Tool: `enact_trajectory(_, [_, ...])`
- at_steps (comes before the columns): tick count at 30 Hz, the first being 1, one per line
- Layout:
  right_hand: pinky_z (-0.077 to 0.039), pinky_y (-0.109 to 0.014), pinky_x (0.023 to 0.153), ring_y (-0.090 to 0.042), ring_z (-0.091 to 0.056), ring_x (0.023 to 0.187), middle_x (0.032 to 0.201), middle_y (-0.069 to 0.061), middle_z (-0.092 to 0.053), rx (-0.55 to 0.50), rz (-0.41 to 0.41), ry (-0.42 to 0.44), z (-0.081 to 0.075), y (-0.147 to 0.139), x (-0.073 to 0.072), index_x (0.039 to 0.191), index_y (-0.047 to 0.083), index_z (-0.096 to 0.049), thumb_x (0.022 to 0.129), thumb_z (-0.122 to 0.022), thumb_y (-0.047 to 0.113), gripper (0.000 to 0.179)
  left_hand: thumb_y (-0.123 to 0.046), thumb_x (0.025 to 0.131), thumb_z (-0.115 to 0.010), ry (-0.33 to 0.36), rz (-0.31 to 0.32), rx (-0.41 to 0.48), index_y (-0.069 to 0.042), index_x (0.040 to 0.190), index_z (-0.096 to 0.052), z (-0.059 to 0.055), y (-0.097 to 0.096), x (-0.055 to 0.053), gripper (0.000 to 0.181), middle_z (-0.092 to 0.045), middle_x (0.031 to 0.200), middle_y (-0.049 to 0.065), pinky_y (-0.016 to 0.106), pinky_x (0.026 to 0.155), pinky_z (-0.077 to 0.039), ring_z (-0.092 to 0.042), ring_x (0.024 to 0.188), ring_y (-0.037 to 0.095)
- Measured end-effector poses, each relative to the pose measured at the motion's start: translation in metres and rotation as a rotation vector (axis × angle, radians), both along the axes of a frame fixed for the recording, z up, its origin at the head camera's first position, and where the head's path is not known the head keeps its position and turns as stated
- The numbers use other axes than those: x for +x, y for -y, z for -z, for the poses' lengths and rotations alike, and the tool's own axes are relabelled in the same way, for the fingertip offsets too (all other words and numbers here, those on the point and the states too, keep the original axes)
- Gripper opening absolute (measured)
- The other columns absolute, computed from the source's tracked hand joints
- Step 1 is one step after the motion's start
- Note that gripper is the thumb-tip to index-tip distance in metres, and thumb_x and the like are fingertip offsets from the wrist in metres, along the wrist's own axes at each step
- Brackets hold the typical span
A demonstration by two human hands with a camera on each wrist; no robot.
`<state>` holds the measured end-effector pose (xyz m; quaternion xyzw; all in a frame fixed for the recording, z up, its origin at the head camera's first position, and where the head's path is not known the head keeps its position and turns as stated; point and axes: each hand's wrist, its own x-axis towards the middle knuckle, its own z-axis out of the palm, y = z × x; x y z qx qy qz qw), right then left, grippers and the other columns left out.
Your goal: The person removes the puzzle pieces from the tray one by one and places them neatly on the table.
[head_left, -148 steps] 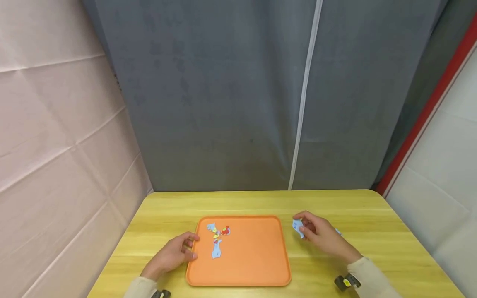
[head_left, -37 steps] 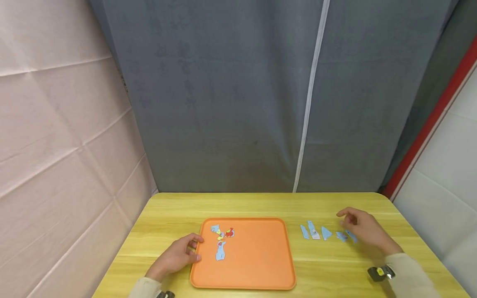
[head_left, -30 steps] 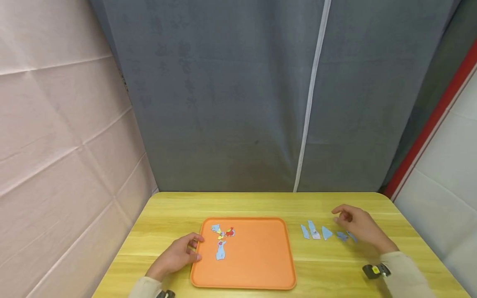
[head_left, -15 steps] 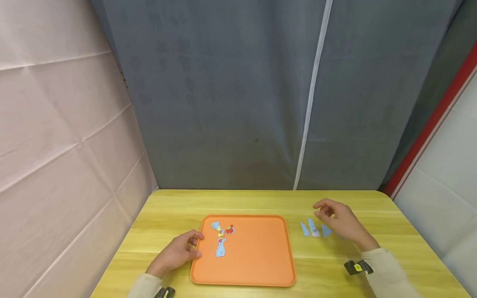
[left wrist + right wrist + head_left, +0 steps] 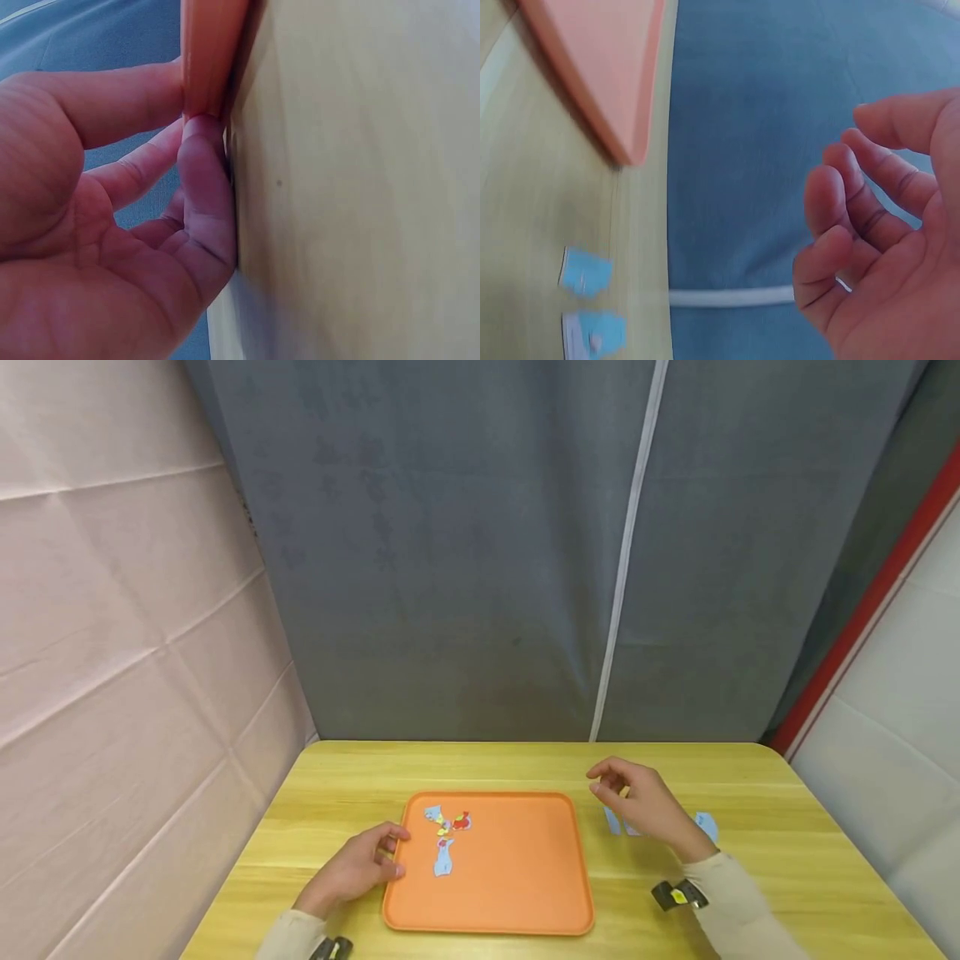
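Fingers and thumb of the left hand (image 5: pixel 351 867) are clamped on the left rim of an orange tray (image 5: pixel 517 877); those of the right hand (image 5: pixel 643 803) are loosely curled and parted, above the table right of the tray. Behind, a grey curtain (image 5: pixel 450 568) is hung. On the yellow wood-grain table (image 5: pixel 337 781) the tray is laid flat, its upper-left part occupied by a long light-blue piece (image 5: pixel 443 862), a blue-and-yellow piece (image 5: pixel 433 814) and a red piece (image 5: pixel 461 822). Two pale-blue pieces (image 5: pixel 586 272) are partly hidden by the right hand; a blue patch (image 5: pixel 706 825) is seen beyond the wrist, perhaps more than one piece.
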<state>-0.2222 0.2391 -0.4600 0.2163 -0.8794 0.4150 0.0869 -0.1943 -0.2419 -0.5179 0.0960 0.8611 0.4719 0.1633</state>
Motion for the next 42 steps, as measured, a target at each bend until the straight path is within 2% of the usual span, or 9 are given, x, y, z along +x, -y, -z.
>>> enact_trajectory(9, [-0.054,-0.027,0.068,-0.003,-0.061,0.075,0.086,0.008,-0.068,-0.039,-0.082,-0.067,0.002,0.037,-0.011,0.114,0.016,-0.073,0.103,-0.072,0.018,0.011,-0.003,0.088,-0.082,-0.002,0.001,0.007,-0.006,0.132,-0.062,0.001,0.001,-0.002,0.048,-0.056,0.113,0.015,0.028,0.066,-0.053,-0.062,0.084,0.022])
enact_trajectory(21, [-0.053,-0.028,0.069,-0.006,-0.059,0.076,0.085,0.005,-0.066,-0.06,-0.177,0.008,0.002,0.088,-0.018,0.112,0.013,-0.073,0.101,-0.072,0.016,0.012,-0.001,0.088,-0.082,-0.013,-0.004,-0.002,-0.005,0.13,-0.063,-0.002,-0.003,0.0,0.047,-0.058,0.114,0.015,0.027,0.068,-0.054,-0.063,0.086,0.022])
enact_trajectory(30, [-0.052,-0.026,0.071,-0.01,-0.059,0.079,0.09,0.005,-0.066,-0.052,-0.225,0.159,0.019,0.123,-0.022,0.115,0.017,-0.072,0.099,-0.075,0.017,0.016,-0.001,0.089,-0.081,-0.019,0.014,-0.01,-0.004,0.131,-0.062,-0.004,-0.004,-0.001,0.046,-0.058,0.113,0.015,0.027,0.069,-0.054,-0.062,0.085,0.022])
enact_trajectory(39, [-0.052,-0.028,0.067,-0.012,-0.063,0.073,0.095,0.001,-0.07,-0.023,-0.251,0.288,0.038,0.149,-0.026,0.122,0.006,-0.069,0.099,-0.074,0.022,0.028,0.0,0.088,-0.081,-0.01,0.0,-0.018,-0.005,0.13,-0.062,-0.003,-0.004,-0.002,0.046,-0.058,0.111,0.014,0.027,0.068,-0.054,-0.063,0.085,0.022])
enact_trajectory(42, [-0.054,-0.029,0.063,-0.013,-0.065,0.07,0.096,-0.001,-0.07,-0.026,-0.266,0.336,0.043,0.156,-0.027,0.122,0.006,-0.068,0.097,-0.076,0.024,0.031,0.0,0.088,-0.081,-0.003,-0.004,-0.014,-0.005,0.13,-0.062,-0.003,-0.003,-0.002,0.046,-0.058,0.111,0.013,0.028,0.069,-0.054,-0.063,0.085,0.021])
